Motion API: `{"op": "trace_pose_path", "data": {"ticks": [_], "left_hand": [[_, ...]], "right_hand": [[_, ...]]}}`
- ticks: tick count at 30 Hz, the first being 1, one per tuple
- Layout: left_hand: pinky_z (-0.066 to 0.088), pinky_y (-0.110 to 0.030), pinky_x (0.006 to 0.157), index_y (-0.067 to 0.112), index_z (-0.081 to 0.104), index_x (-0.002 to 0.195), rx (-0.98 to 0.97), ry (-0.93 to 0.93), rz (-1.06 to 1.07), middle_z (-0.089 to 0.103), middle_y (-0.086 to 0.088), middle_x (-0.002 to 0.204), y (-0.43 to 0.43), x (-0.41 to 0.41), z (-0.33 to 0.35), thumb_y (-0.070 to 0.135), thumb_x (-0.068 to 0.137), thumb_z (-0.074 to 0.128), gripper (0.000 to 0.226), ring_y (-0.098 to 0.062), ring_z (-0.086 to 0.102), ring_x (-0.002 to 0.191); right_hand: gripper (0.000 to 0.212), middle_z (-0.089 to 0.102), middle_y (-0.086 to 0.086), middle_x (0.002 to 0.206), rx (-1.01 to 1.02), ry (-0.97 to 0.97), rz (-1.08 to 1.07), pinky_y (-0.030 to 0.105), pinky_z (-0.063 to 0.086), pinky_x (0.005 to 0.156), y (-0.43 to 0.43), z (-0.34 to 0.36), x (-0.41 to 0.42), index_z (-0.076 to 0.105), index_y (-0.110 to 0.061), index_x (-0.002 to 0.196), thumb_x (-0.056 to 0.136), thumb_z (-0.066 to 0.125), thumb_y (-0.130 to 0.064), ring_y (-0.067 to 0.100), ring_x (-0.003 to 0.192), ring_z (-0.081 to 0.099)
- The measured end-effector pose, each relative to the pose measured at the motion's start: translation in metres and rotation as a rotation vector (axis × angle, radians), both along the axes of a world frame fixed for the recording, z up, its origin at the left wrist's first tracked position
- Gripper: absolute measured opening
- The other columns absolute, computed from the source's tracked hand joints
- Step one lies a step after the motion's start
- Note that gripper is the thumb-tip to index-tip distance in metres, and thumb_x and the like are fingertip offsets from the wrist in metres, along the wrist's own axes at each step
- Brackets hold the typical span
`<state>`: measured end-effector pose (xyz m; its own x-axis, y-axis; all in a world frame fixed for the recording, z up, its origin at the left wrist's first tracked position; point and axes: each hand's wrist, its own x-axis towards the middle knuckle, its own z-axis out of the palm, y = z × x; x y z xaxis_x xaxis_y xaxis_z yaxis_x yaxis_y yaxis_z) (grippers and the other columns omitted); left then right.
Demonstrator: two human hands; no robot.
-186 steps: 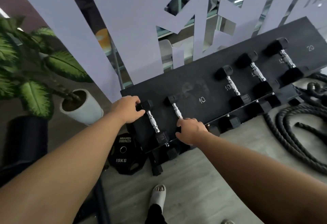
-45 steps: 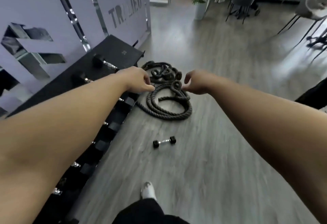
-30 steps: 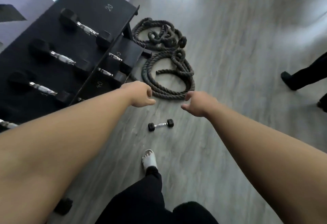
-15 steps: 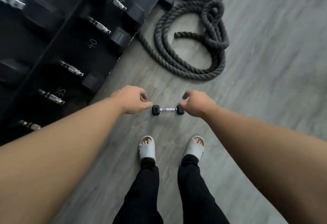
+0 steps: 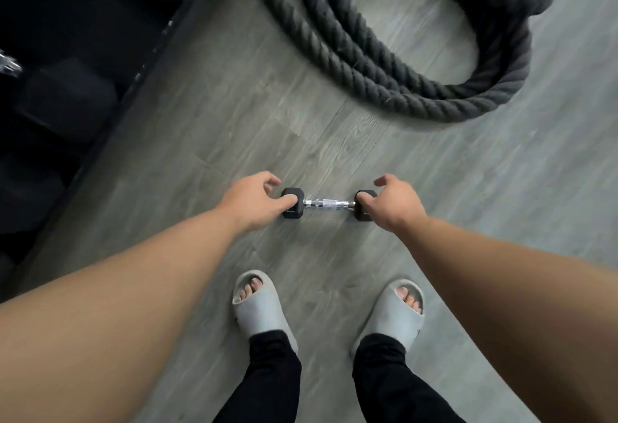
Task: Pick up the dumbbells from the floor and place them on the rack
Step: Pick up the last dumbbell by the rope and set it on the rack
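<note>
Small hex dumbbell (image 5: 326, 205) on the grey floor (image 5: 334, 142) just beyond the slippers (image 5: 261, 309). Left hand (image 5: 255, 202) and right hand (image 5: 393, 203) touching opposite heads, fingers curled but not clamped. Risk: pinching heads, not handle, may slip onto toes. Rack (image 5: 67, 71) far left.
</note>
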<state>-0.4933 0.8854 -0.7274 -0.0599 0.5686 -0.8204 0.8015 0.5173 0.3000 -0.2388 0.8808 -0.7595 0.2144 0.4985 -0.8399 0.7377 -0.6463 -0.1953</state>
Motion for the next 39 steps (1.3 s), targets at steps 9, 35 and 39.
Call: {"op": "trace_pose_path", "data": {"ticks": [9,35,39], "left_hand": [[0.039,-0.025,0.092,0.026,0.053,0.142,-0.016,-0.032,0.257,0.047,-0.004,0.135,-0.032,0.038,-0.168,0.049,0.077,0.085,0.077,-0.019,0.054,0.110],[0.053,-0.032,0.080,0.030,0.069,0.119,0.401,0.014,0.058,0.053,0.003,0.110,0.119,-0.068,0.198,0.035,0.057,0.092,0.067,-0.019,0.057,0.099],[0.054,-0.040,0.091,0.025,0.062,0.131,0.441,0.064,-0.057,0.057,0.005,0.117,0.130,-0.098,0.291,0.041,0.055,0.092,0.084,-0.021,0.058,0.106]], "right_hand": [[0.068,0.050,0.014,0.134,0.025,-0.012,-0.079,0.031,0.041,0.079,-0.030,-0.149,0.000,0.049,-0.020,0.144,0.087,0.070,-0.051,0.024,0.088,0.050],[0.025,0.073,-0.005,0.086,0.270,0.169,-0.593,0.046,0.063,0.077,0.030,0.181,-0.109,0.064,-0.027,0.094,0.079,0.071,-0.045,0.023,0.078,0.073],[0.027,0.072,0.002,0.092,0.251,0.265,-0.703,0.052,0.064,0.077,0.021,0.256,-0.151,0.061,-0.024,0.096,0.081,0.072,-0.043,0.025,0.073,0.073]]}}
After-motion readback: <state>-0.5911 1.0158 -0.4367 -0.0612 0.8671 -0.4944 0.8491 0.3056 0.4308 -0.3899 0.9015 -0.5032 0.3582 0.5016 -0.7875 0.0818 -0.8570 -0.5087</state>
